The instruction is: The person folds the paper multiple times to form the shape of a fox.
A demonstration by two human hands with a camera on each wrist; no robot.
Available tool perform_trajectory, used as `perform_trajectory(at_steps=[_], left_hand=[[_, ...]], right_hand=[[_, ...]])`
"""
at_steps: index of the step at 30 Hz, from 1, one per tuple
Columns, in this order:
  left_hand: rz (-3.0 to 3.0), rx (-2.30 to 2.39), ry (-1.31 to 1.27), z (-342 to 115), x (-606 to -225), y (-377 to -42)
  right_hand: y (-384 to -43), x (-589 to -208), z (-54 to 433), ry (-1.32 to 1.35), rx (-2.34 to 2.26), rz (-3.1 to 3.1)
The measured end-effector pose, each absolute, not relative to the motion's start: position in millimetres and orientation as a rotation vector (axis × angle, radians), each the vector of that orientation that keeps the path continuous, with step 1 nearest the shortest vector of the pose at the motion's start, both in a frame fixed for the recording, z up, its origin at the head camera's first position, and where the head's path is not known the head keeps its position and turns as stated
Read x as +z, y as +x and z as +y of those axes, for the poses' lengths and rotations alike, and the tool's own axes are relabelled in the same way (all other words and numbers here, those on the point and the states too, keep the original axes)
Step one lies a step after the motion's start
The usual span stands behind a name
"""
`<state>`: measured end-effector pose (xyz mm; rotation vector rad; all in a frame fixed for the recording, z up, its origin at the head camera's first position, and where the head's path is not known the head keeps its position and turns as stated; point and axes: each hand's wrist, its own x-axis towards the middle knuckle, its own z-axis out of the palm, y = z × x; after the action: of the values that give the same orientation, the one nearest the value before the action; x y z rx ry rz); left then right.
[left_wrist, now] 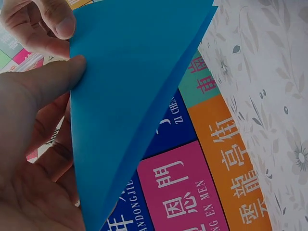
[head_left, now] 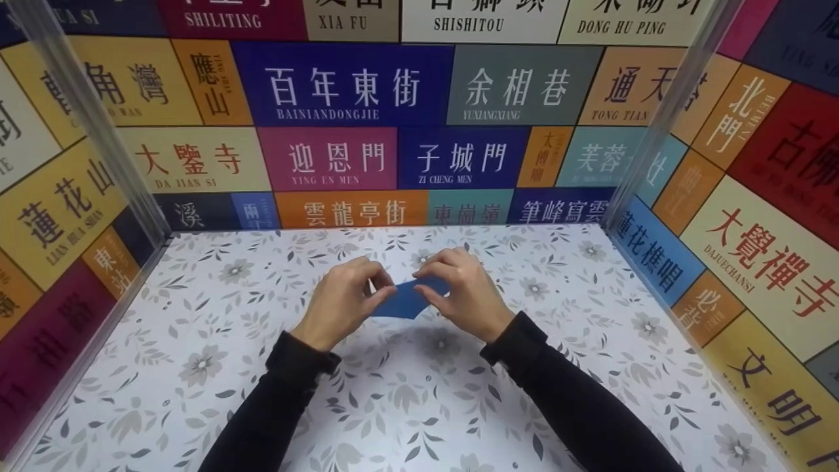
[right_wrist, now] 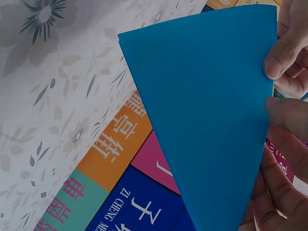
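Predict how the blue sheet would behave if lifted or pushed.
The blue sheet is probably light: the left hand and right hand merely pinch it. Its thin, slightly parted layers suggest it would bend easily and perhaps crease under pressure.

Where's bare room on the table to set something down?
Bare flowered tabletop lies between the left hand and left wall, right hand and right wall, beyond both hands to the back wall, and between the black sleeves. Crowded: the gap between the hands, where both hold the blue paper.
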<state>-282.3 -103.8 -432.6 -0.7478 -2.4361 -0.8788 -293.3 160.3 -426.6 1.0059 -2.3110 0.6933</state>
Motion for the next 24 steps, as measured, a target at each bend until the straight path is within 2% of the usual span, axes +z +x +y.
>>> perform_trajectory(at_steps=[24], left_hand=[[-2.348,-0.792,-0.850,-102.2,-428.0,-275.1]], right_hand=[[-286.7,-428.6,150.7,0.999,0.719,-2.251]])
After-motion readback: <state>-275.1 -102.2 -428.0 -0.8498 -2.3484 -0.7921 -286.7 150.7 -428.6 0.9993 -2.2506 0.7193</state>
